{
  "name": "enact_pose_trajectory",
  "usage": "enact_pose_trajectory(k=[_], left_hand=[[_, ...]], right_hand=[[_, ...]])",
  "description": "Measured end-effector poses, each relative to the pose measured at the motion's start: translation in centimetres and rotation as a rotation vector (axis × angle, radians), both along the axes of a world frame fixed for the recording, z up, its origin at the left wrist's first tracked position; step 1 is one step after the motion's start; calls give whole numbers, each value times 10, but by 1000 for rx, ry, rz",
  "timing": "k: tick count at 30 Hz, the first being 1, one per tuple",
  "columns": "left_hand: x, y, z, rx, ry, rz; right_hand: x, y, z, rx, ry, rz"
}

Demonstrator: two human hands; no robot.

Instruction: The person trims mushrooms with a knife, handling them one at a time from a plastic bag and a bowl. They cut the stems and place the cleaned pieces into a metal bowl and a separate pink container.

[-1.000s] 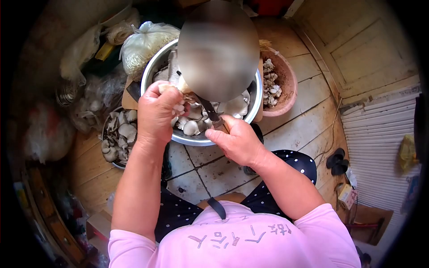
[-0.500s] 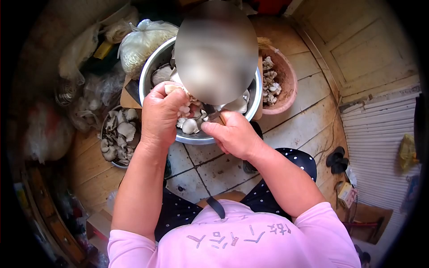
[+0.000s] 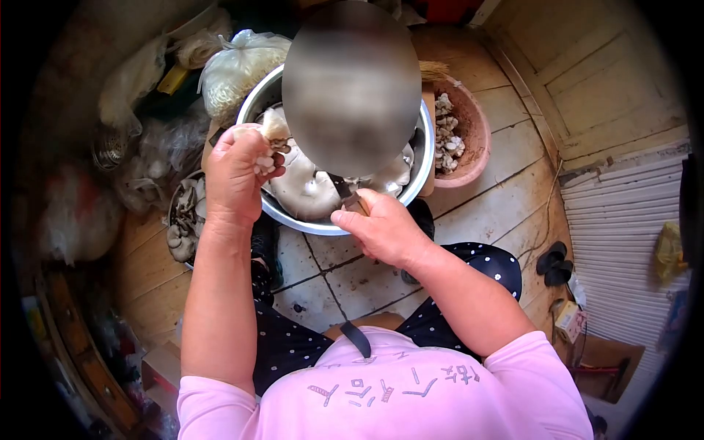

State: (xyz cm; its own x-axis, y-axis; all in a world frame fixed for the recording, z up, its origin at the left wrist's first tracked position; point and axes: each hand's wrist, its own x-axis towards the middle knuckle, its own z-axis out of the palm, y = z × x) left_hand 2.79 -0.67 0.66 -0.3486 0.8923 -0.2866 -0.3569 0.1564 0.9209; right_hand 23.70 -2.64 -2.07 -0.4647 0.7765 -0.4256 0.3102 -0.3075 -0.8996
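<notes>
My left hand (image 3: 233, 176) is closed on a small clump of pale oyster mushroom (image 3: 274, 126), at the left rim of a metal basin (image 3: 323, 228). In my right hand (image 3: 385, 226), over the basin's near right side, is a small knife (image 3: 343, 189); its dark blade points up and left. Large grey-white oyster mushrooms (image 3: 304, 192) lie in the basin beneath both hands. A blurred oval hides much of the basin's far part.
A pan of mushrooms (image 3: 185, 229) stands at the left, partly behind my forearm. To the right, a pinkish bowl (image 3: 477, 139) holds mushroom pieces (image 3: 449, 143). A filled plastic bag (image 3: 238, 73) sits behind the basin at left. Black slippers (image 3: 554, 264) lie farther right.
My left hand has moved left and slightly down with the mushroom clump, away from the knife. The small mushrooms at the basin's near side no longer show; a large cap does. My right hand stays nearly in place.
</notes>
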Motion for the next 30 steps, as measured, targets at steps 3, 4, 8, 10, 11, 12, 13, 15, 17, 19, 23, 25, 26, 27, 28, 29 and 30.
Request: enact_pose_trajectory(k=[3, 4, 8, 10, 11, 12, 13, 15, 17, 19, 23, 25, 26, 27, 28, 29, 30], left_hand=[[-10, -2, 1, 33, -13, -8], [-12, -3, 1, 43, -25, -21], [-11, -7, 3, -26, 12, -201], [-1, -9, 3, -84, -10, -261], [3, -10, -2, -67, -29, -340], [7, -11, -6, -51, -48, -419], [15, -13, -7, -66, -42, -478], [34, -20, -9, -38, -63, -529], [49, -23, -11, -48, -152, -518], [56, -23, -15, -23, -148, -539], [84, -22, -12, 12, -296, -549], [97, -17, -10, 34, -390, -552], [105, -15, -7, 37, -395, -508], [108, -12, -7, 28, -388, -527], [110, -8, -10, 20, -381, -545], [112, -5, -12, -2, -327, -574], [114, -4, -11, -21, -311, -605]], right_hand=[[2, 1, 5, -4, 2, -31], [2, 1, 6, -20, 18, -59], [3, 2, 9, 55, 87, -113], [4, 1, 9, 92, 83, -156], [4, 1, 9, 126, 80, -197], [4, 1, 12, 128, 77, -202], [3, 0, 19, 102, 122, -220], [5, 3, 17, 152, 147, -230], [11, 3, 21, 76, 166, -255], [21, 4, 27, -20, 163, -280], [43, 9, 40, -38, 196, -392], [56, 16, 41, 46, 276, -464], [65, 21, 43, 108, 292, -501], [78, 27, 47, 96, 261, -528], [86, 33, 50, 112, 296, -637], [97, 41, 48, 198, 296, -711], [108, 49, 46, 283, 296, -783]])
